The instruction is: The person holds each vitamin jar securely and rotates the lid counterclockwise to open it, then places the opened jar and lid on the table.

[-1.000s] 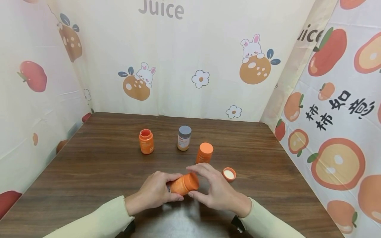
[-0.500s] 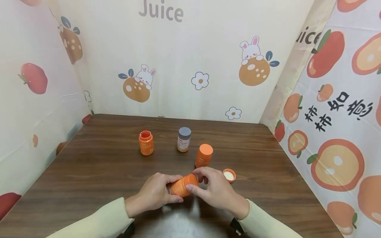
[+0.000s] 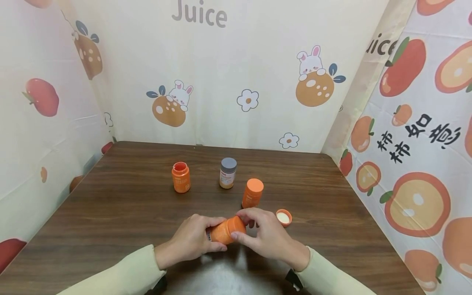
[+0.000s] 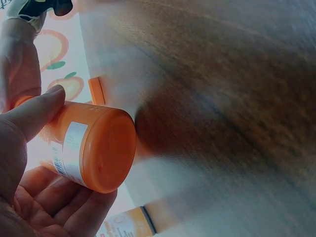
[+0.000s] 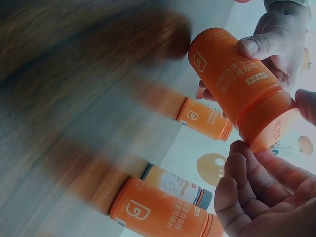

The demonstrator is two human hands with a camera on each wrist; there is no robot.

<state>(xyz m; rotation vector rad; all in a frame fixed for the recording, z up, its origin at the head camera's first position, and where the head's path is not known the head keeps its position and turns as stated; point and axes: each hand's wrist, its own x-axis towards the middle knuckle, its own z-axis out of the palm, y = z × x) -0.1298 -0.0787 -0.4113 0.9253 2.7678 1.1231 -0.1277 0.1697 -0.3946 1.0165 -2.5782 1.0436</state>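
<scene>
Tilted over the near part of the table is an orange pill bottle (image 3: 221, 233), its cap end to the right. My left hand (image 3: 189, 239) grips its body between thumb and fingers. In the left wrist view the base of the bottle (image 4: 111, 150) faces the camera, with a white barcode label on its side. My right hand (image 3: 269, 237) pinches the orange cap (image 3: 237, 224) with thumb and fingertips. The right wrist view shows the cap (image 5: 266, 121) on the bottle's neck, the fingertips at its rim.
Behind the hands stand an uncapped orange bottle (image 3: 181, 180), a grey-lidded bottle (image 3: 228, 173) and a capped orange bottle (image 3: 253, 193). A loose orange cap (image 3: 283, 217) lies upturned beside the right hand. Printed curtains surround the brown wooden table (image 3: 121, 196).
The right hand's fingers, spread around the cap a second ago, have closed in on it and now pinch it. The left hand and the bottle have stayed almost in place.
</scene>
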